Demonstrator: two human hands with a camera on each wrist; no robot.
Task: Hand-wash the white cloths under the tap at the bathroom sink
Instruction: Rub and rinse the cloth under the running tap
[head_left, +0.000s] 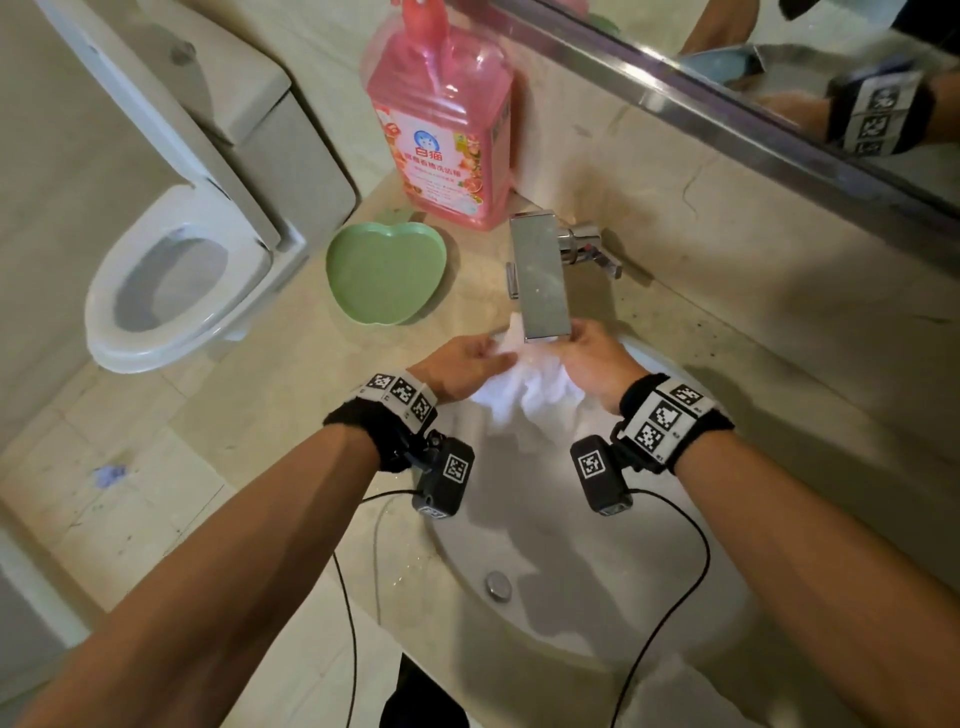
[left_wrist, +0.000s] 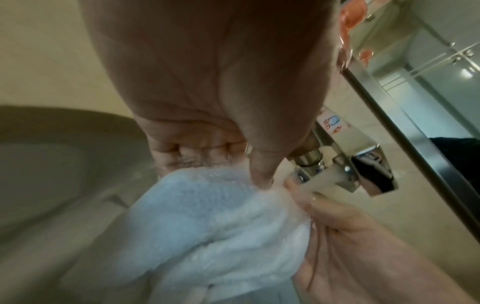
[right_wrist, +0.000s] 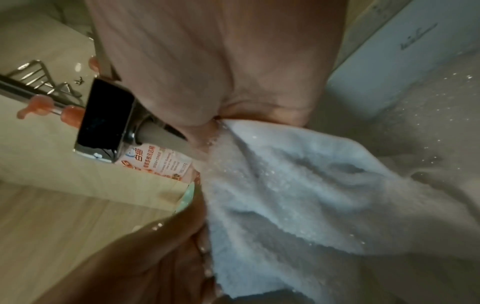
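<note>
Head view is showing a person's two hands holding one white cloth (head_left: 524, 387) under a square chrome tap (head_left: 543, 278), over a round sink (head_left: 691, 613). Left hand (head_left: 460, 366) is gripping the cloth's left side, fingers curled into the wet fabric. Right hand (head_left: 597, 361) is pinching the right side, fingertips just below the spout. Water (left_wrist: 323, 182) is running onto the cloth between both sets of fingers. Beyond the left fingers, a green apple-shaped dish (head_left: 384, 273) and a pink detergent bottle (head_left: 441, 119) are sitting on the counter.
</note>
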